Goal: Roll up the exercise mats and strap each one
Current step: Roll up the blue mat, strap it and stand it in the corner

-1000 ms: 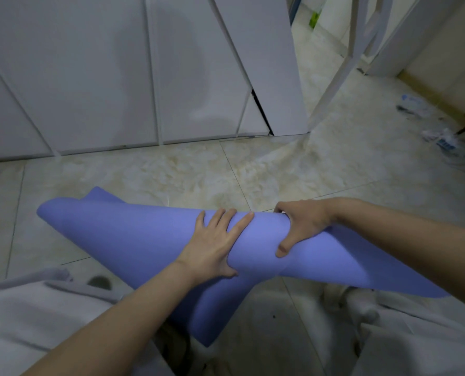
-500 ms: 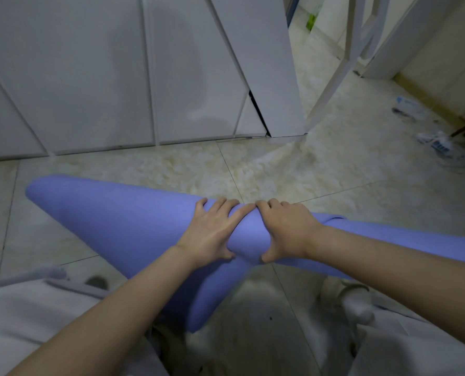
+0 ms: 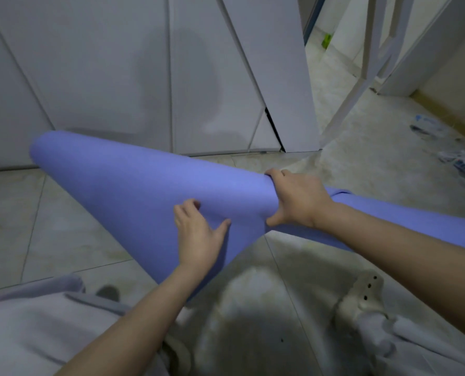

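In the head view, a periwinkle-blue foam exercise mat (image 3: pixel 133 185) crossed the middle of the frame, held up off the floor. It was loosely rolled into a cone. Its wide open end sat at the centre left in front of the tall white cabinet doors (image 3: pixel 103 77). It narrowed towards the centre right, and a slimmer length ran on to the right edge.

The right hand (image 3: pixel 296 202) gripped the mat at its narrowest point, just right of centre. The fingers were curled over the top of the roll and the thumb was hooked underneath. The left hand (image 3: pixel 198 237), below centre, rested palm-down on the mat's outer layer near a loose edge. Its thumb was spread to the right and its fingers lay on the foam, slightly bent at the tips, closed round nothing.

Both bare forearms entered from the bottom and the right. Beneath them lay the beige marbled floor tiles (image 3: pixel 63 234). Pale grey trousers (image 3: pixel 36 327) filled the lower left corner. A cream perforated clog (image 3: pixel 367 297) showed at the lower right.

A white slatted frame (image 3: pixel 361 77) leaned in the upper right. Crumpled clear plastic wrappers (image 3: pixel 459 161) lay on the floor at the right edge.
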